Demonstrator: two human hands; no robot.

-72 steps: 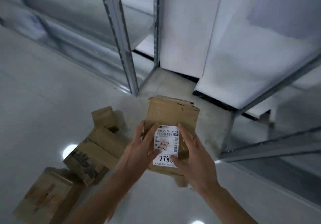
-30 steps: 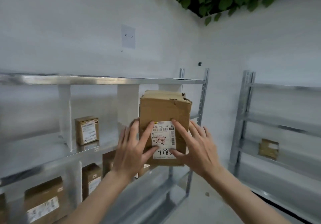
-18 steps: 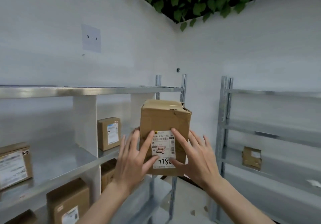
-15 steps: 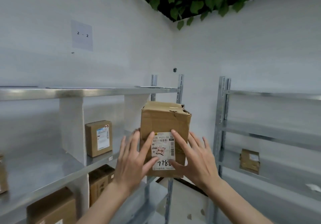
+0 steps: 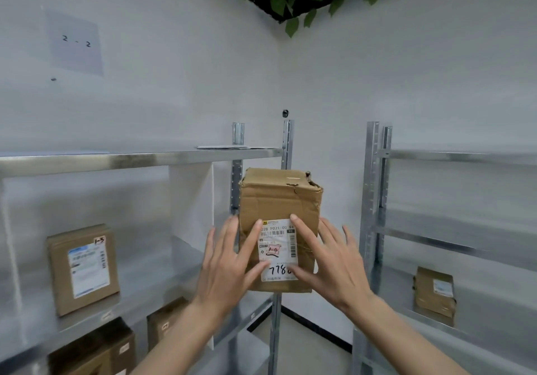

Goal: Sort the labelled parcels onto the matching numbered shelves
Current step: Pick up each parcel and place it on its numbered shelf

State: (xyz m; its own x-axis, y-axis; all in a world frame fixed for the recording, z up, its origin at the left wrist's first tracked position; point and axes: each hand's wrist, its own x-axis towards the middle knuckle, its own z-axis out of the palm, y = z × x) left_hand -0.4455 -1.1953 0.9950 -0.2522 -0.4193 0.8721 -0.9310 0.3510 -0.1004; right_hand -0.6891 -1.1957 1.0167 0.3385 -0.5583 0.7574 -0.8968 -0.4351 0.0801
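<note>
Both hands grip the box (image 5: pixel 279 229) up at chest height, in front of the rack post: left hand (image 5: pixel 229 270) and right hand (image 5: pixel 334 270) spread on its sides, thumbs across the label (image 5: pixel 278 249). Thumbs cover part of "778…"; "1-4" shows. Shelved parcel (image 5: pixel 82 268) reads "1-3"; lower ones are blurred.

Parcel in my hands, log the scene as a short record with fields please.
held item: cardboard parcel, top corner torn
grip: left hand and right hand pressed to its front
label: white label, handwritten 1-4
wall sign: paper sign reading 2-2
left shelf: box marked 1-3
right shelf: small box
</note>
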